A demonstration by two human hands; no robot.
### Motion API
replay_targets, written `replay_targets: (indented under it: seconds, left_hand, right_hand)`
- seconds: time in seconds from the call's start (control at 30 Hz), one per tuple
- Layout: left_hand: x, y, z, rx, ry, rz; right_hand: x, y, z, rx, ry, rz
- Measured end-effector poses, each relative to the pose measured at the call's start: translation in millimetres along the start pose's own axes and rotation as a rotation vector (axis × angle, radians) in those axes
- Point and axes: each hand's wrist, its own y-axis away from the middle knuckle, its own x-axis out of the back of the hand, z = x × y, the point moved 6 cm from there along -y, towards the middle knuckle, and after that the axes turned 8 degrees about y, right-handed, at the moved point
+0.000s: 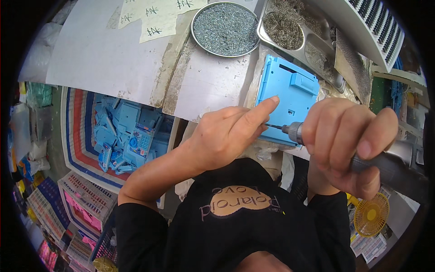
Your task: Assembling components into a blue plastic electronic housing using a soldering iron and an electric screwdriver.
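Right hand: the right hand [346, 136] is wrapped around a grey power screwdriver [394, 165]; its thin bit [275, 126] points left, over the blue case
Left hand: the left hand [226, 133] reaches across the case's left edge, one finger extended, fingertips beside the bit's tip; whether they pinch anything I cannot tell
Blue case: the blue case [281, 88] lies flat by the near edge of the table [213, 86]
Screws: a round metal tray [194, 38] of screws [225, 28] stands beyond the case's far left corner
Metal parts: a compartment tray [290, 48] of small metal parts [282, 29] sits off its far edge
Bin: a striped bin [77, 136] of blue plastic pieces [124, 118] stands below the table's near edge, leftward
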Motion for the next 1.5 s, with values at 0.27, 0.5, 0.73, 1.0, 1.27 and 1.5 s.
replay_targets:
  seconds: [0.27,0.5,0.73,1.0,1.27,1.5]
  left_hand:
    - [2.6,0.2,10.4,-0.036,-0.009,-0.042]
    - [3.9,-7.7,20.7,-0.006,-0.007,-0.246]
    - [-20.5,6.4,-10.5,0.109,-0.008,-0.503]
    - [-22.5,10.5,-14.0,0.133,0.008,-0.44]
    - [-22.9,-32.4,1.3,0.051,-0.064,-0.487]
    - [-87.4,-54.2,-4.6,-0.048,-0.272,-0.356]
  right_hand:
    - [-11.4,8.8,3.8,0.031,-0.013,0.062]
    - [-18.6,20.7,2.9,0.005,0.01,0.144]
    - [-28.6,46.3,30.0,-0.093,0.114,0.257]
    - [-41.7,47.3,41.9,0.084,0.343,0.028]
    - [63.7,70.7,-20.9,0.188,0.097,0.265]
    - [111.7,98.9,12.1,0.15,0.206,0.488]
